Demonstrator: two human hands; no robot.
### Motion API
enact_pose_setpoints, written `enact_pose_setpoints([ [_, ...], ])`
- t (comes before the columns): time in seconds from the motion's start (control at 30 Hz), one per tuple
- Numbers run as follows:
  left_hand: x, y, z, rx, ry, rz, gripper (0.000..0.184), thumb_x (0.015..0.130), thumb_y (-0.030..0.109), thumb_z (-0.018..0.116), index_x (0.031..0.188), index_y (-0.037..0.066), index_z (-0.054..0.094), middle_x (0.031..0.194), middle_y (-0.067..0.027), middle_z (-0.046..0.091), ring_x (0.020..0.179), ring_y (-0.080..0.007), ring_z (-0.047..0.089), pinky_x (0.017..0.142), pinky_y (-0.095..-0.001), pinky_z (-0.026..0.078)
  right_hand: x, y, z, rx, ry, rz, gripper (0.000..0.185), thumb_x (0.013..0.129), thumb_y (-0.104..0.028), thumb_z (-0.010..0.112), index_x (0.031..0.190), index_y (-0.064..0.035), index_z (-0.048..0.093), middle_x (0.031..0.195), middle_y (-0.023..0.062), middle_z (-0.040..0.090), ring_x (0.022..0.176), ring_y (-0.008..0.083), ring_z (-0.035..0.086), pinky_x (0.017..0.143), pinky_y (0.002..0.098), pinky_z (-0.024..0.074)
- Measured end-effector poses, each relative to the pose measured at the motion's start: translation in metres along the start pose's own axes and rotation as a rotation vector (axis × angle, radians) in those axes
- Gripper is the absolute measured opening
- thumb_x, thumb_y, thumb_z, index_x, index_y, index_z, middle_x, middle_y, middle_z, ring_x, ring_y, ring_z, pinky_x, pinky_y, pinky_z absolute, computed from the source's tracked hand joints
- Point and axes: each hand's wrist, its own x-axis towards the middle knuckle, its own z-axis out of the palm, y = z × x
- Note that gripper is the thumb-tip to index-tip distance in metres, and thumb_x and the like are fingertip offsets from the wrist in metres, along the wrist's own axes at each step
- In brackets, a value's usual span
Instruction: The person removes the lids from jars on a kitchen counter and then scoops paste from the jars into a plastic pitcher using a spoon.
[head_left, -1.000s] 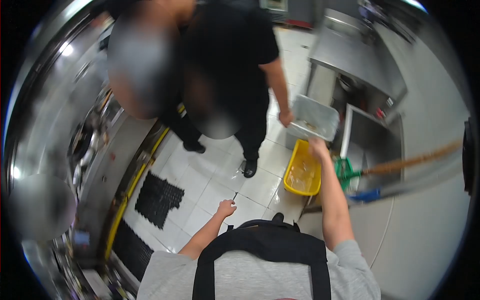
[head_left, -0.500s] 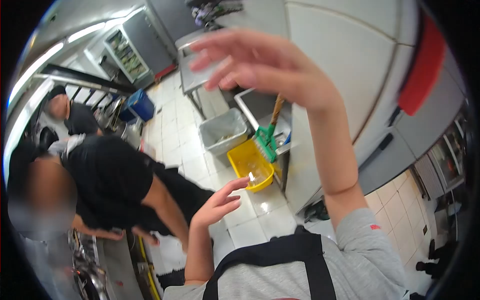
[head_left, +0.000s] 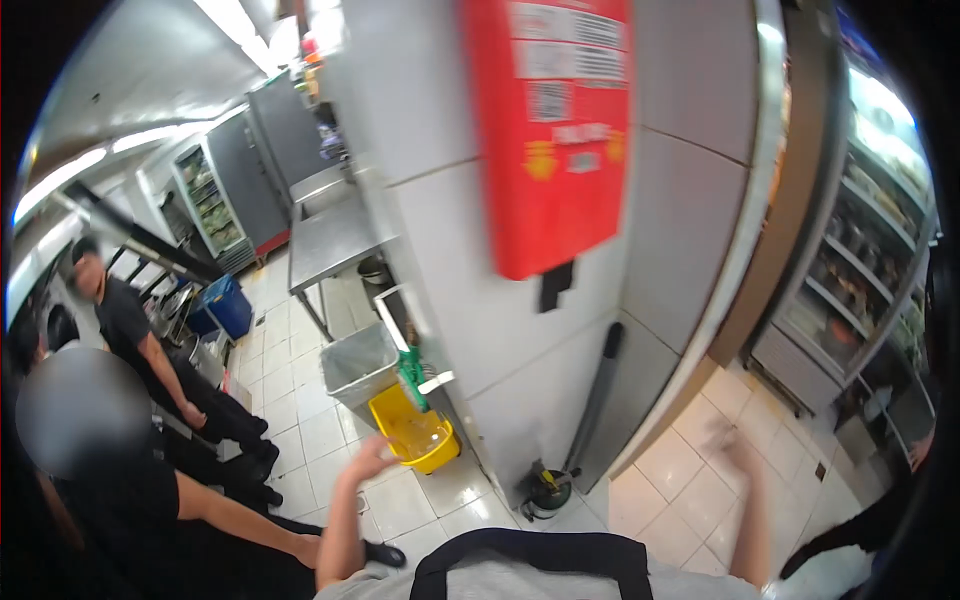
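Observation:
My left hand [head_left: 368, 462] is raised at lower centre-left with its fingers apart and nothing in it. In the view it overlaps the near side of a yellow mop bucket [head_left: 447, 458], though I cannot see it touching. My right hand [head_left: 738, 450] is held out at the lower right, over the tiled floor in the picture. Motion smears its fingers, and no object shows in it. A green brush head [head_left: 411, 377] stands above the yellow bucket, beside a grey bin with a clear liner [head_left: 350, 368].
A red sign or box [head_left: 555, 140] hangs on a tiled wall corner [head_left: 440, 260] ahead. A dark pole [head_left: 597, 395] leans below it. Co-workers [head_left: 150, 350] stand at left. A steel table [head_left: 335, 245] is behind; a glass-door fridge [head_left: 850, 240] stands right.
My view has swung to the right, bringing the red item and fridge into full view. My right hand has dropped from high up to the lower right. My left hand stays low.

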Motion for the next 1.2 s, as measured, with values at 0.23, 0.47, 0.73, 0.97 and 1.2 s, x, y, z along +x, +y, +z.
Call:
enact_pose_setpoints([
  [0.23, 0.003, 0.042, 0.0, -1.67, 0.007, 0.583, 0.064, 0.094, 0.051, 0.037, 0.143, 0.012, 0.026, 0.143, -0.0109, 0.035, 0.126, -0.0223, 0.042, 0.097, -0.0478, 0.043, -0.119, -0.039, -0.136, 1.468, -0.164, -1.303, 0.045, 0.091, -0.034, 0.053, 0.128, -0.0086, 0.047, 0.118, 0.008, 0.056, 0.109, 0.0174, 0.049, 0.1, 0.0391, 0.0332],
  [0.47, 0.09, 0.044, 0.294, -0.456, -0.812, -0.47, 0.053, 0.094, 0.041, 0.045, 0.135, 0.008, 0.041, 0.132, -0.0141, 0.049, 0.121, -0.0245, 0.047, 0.103, -0.0358, 0.035, -0.111, 0.205, 0.016, 0.427, 0.103, 0.243, 0.036, 0.085, -0.025, 0.057, 0.116, -0.0078, 0.058, 0.101, 0.0121, 0.065, 0.092, 0.0265, 0.061, 0.084, 0.0402, 0.0463],
  [0.73, 0.189, 0.413, 0.385, -0.151, -0.991, 0.565, 0.053, 0.091, 0.039, 0.053, 0.129, 0.003, 0.048, 0.127, -0.0164, 0.053, 0.119, -0.0245, 0.049, 0.1, -0.0332, 0.037, -0.12, 0.168, -0.17, -0.595, 0.716, 0.569, 0.04, 0.082, -0.025, 0.06, 0.115, -0.0038, 0.055, 0.105, 0.0187, 0.062, 0.098, 0.0359, 0.058, 0.084, 0.0461, 0.0449],
  [0.97, 0.268, 0.491, 0.488, 0.11, -0.92, 0.723, 0.056, 0.08, 0.04, 0.062, 0.117, -0.001, 0.057, 0.116, -0.0236, 0.058, 0.112, -0.0356, 0.053, 0.096, -0.0407, 0.041, -0.191, 0.211, -0.199, -0.446, 0.38, 0.784, 0.047, 0.083, -0.036, 0.06, 0.119, -0.0066, 0.055, 0.109, 0.0161, 0.062, 0.103, 0.0353, 0.057, 0.086, 0.0464, 0.0443],
  [1.2, 0.276, 0.705, 0.549, 0.199, -0.712, 1.189, 0.05, 0.079, 0.037, 0.063, 0.114, 0.001, 0.059, 0.118, -0.0222, 0.056, 0.112, -0.0376, 0.05, 0.097, -0.0431, 0.039, -0.247, 0.218, -0.261, -0.364, 0.644, 1.114, 0.049, 0.082, -0.037, 0.061, 0.12, -0.0071, 0.054, 0.11, 0.0168, 0.062, 0.105, 0.0339, 0.057, 0.088, 0.0454, 0.0442],
])
